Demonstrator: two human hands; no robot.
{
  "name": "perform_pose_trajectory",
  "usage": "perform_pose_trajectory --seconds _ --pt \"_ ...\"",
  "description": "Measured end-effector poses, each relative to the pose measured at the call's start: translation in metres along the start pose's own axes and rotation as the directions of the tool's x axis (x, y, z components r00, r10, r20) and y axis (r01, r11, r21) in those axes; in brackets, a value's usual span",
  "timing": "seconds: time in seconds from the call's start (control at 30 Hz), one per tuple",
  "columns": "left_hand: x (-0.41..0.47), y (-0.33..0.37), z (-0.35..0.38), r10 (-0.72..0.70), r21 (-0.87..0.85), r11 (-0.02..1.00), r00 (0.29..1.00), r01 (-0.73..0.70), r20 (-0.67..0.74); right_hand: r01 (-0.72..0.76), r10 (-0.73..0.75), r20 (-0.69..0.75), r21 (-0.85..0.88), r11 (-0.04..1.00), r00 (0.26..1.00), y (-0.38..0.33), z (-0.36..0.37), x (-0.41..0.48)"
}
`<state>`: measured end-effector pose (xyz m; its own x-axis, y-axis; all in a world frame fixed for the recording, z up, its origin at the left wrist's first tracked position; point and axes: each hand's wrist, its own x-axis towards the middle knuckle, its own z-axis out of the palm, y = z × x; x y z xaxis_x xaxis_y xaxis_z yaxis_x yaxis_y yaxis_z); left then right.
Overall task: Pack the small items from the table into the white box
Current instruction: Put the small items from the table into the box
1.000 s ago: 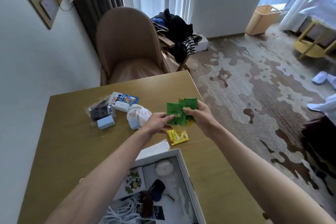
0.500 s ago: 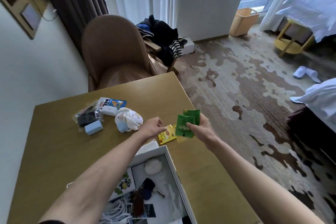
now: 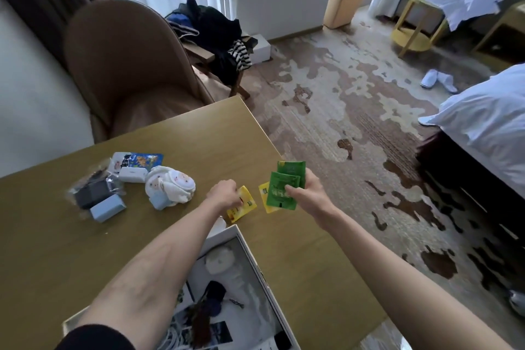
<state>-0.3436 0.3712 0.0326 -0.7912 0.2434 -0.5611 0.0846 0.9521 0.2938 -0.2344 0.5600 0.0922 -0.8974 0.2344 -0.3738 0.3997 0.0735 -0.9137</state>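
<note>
At the right edge of the table [image 3: 56, 250], just beyond the white box [image 3: 259, 264], two green packets [image 3: 281, 190] are pinched in the right hand [image 3: 308, 193]; a yellow packet [image 3: 245, 205] is apparently gripped by the curled left hand [image 3: 224, 194]. Light and slippery, they are best taken by an edge.

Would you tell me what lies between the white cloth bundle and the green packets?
In the head view, the left hand gripping a flat yellow packet, then bare wooden table.
</note>
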Motion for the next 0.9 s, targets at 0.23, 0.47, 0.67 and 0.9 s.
perform_pose_trajectory --seconds 0.23,0.47,0.67,0.9 --pt "-0.081 0.044 -0.025 0.089 -0.805 0.560 0.980 -0.199 -0.180 0.071 -0.077 0.023 0.217 0.974 0.997 -0.031 -0.020 -0.024" --pt "-0.191 0.055 -0.014 0.017 -0.872 0.400 0.954 -0.281 -0.300 0.141 -0.189 0.231 0.209 0.968 0.954 -0.055 -0.008 -0.061" --pt "-0.255 0.017 0.004 -0.210 -0.855 0.396 0.874 -0.335 -0.439 0.196 -0.189 0.533 0.043 0.980 0.825 -0.057 0.046 -0.095" --pt "-0.321 -0.048 0.034 -0.404 -0.798 0.580 0.792 -0.165 -0.458 0.302 -0.140 0.753 -0.081 0.950 0.643 -0.052 0.115 -0.139"
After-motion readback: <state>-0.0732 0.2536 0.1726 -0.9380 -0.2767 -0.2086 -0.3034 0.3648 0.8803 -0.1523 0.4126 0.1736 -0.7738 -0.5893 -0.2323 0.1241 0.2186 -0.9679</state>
